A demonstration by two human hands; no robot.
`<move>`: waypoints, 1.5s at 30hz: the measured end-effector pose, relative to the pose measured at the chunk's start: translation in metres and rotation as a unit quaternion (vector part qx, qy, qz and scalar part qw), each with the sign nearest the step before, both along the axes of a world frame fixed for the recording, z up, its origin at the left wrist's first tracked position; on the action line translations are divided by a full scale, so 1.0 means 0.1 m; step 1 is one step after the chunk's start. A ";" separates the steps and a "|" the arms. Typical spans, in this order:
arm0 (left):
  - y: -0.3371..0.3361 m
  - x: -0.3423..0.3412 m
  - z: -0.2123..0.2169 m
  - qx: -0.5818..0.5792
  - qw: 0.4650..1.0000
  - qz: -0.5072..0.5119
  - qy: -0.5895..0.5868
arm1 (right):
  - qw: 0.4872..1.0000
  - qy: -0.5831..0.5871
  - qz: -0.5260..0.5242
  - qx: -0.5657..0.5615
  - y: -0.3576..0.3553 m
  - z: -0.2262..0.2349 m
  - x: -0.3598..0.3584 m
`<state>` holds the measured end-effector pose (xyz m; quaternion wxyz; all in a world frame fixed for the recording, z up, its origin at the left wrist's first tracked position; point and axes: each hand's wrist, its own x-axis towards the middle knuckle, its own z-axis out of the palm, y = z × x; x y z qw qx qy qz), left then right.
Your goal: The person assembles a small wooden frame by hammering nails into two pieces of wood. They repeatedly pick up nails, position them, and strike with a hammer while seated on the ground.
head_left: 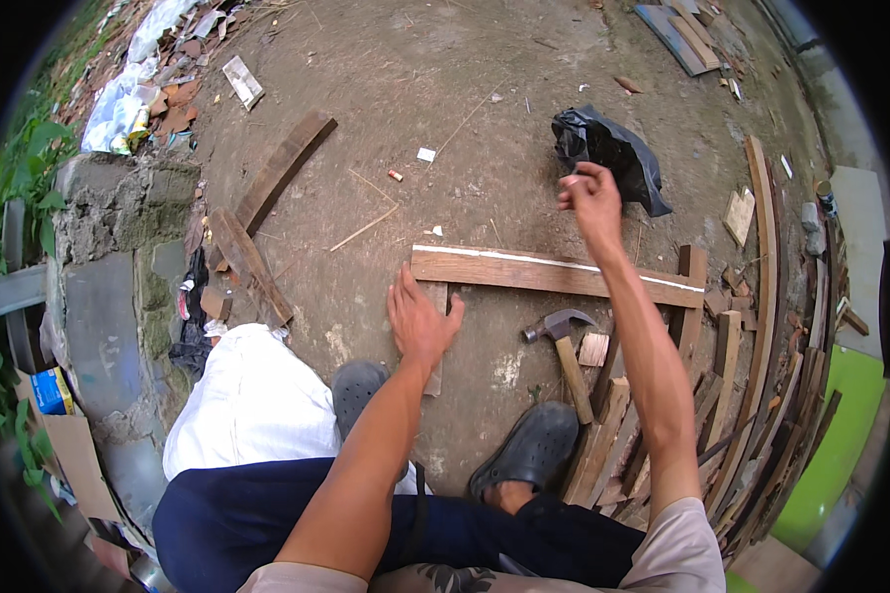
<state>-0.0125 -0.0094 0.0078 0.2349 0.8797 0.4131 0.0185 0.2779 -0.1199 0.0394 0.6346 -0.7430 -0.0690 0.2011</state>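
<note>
My left hand (423, 318) lies with fingers spread at the left end of a brown wooden plank (524, 271), its fingertips at the plank's edge. A white strip runs along the plank's upper edge. Under its right end sits another piece of wood (691, 261); a paler piece (435, 379) shows below the left end, partly behind my hand. My right hand (595, 203) is raised past the plank, fingers curled together in front of a black plastic bag (618, 148). Whatever those fingers may hold is too small to make out. A claw hammer (572, 378) rests on the ground below the plank.
Several timber strips (756, 296) lie along the right side. Two dark wood pieces (285, 170) (252, 265) lie at the left, near a low block wall (104, 326). A white sack (252, 400) is beside my left leg. Rubble and boards (677, 40) lie farther off.
</note>
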 end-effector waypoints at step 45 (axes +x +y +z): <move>1.32 0.35 0.27 -0.288 0.946 -0.040 -0.140 | 0.748 -0.089 0.260 -0.604 -1.23 0.31 -1.72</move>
